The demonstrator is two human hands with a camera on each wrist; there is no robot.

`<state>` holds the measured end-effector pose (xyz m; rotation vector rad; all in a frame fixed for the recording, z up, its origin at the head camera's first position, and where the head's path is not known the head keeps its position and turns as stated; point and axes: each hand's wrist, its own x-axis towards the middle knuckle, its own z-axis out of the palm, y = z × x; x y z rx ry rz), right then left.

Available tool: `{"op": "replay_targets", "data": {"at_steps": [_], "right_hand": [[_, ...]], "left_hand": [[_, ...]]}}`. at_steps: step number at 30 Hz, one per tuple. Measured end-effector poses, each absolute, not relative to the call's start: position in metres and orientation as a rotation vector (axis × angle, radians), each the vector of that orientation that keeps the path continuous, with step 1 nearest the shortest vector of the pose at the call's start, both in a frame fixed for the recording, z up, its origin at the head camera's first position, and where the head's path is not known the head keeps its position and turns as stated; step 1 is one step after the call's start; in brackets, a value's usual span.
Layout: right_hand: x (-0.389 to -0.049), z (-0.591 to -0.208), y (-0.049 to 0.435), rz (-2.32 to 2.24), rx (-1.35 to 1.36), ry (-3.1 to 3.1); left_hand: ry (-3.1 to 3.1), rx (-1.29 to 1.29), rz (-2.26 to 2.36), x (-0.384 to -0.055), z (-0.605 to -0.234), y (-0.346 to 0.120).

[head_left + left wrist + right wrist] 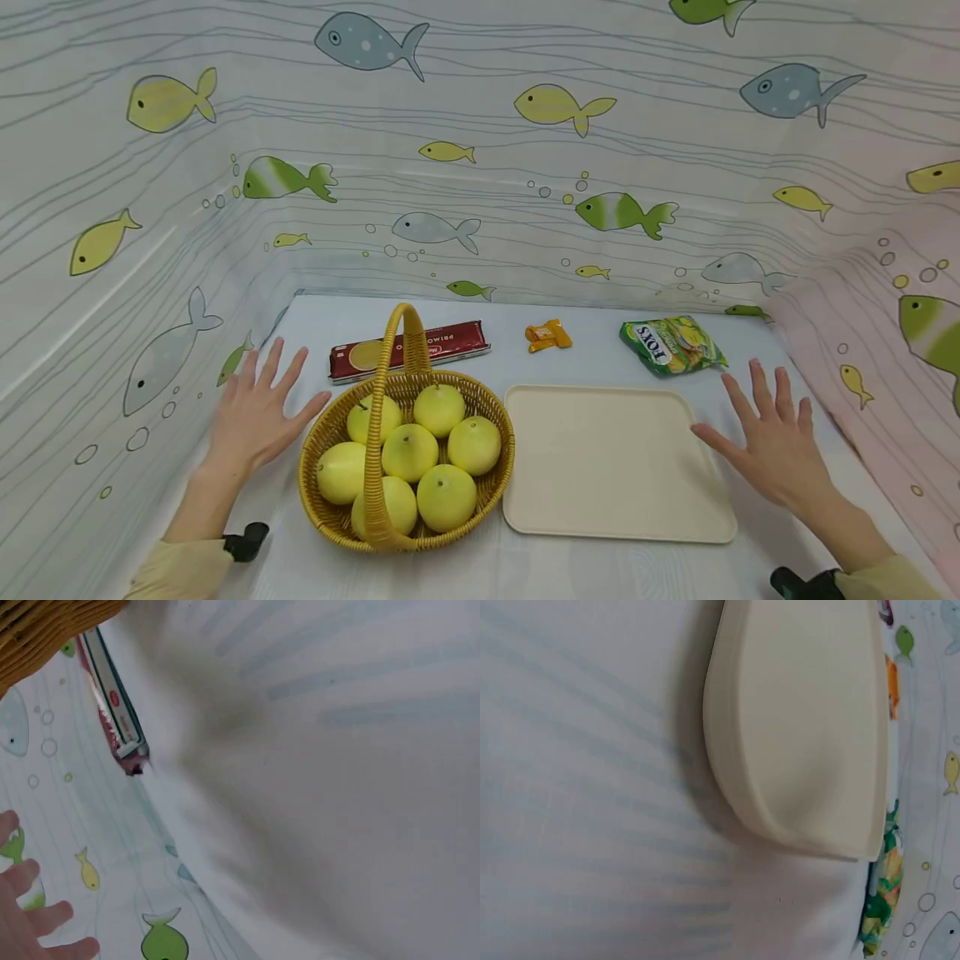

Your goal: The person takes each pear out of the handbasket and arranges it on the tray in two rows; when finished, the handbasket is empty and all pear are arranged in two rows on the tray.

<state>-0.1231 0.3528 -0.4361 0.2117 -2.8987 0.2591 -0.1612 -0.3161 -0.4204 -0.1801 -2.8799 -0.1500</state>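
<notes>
My left hand (257, 414) is held with fingers spread, left of a yellow wicker basket (501, 417), its thumb tip near the rim. Several round yellow-green fruits (409, 452) fill the basket, whose tall handle arches over them. To the right, my right hand (776, 442) also has its fingers spread and holds nothing; its thumb overlaps the right edge of a cream tray (615, 462) in the head view. Nothing lies on the tray. In the left wrist view, the left fingers (49, 919) show at the lower left, and part of the basket (45, 630) at the top.
Along the back of the white table lie a dark red biscuit pack (457, 340), a small orange wrapped packet (548, 335) and a green FOX'S bag (672, 344). A fish-printed curtain (480, 183) encloses the back and both sides.
</notes>
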Motion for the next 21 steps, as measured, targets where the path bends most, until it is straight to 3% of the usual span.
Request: {"op": "replay_targets", "data": {"at_steps": [21], "right_hand": [[-0.135, -0.443, 0.246, 0.856, 0.458, -2.613]], "left_hand": [[-2.874, -0.217, -1.326, -0.171, -0.446, -0.318]]}}
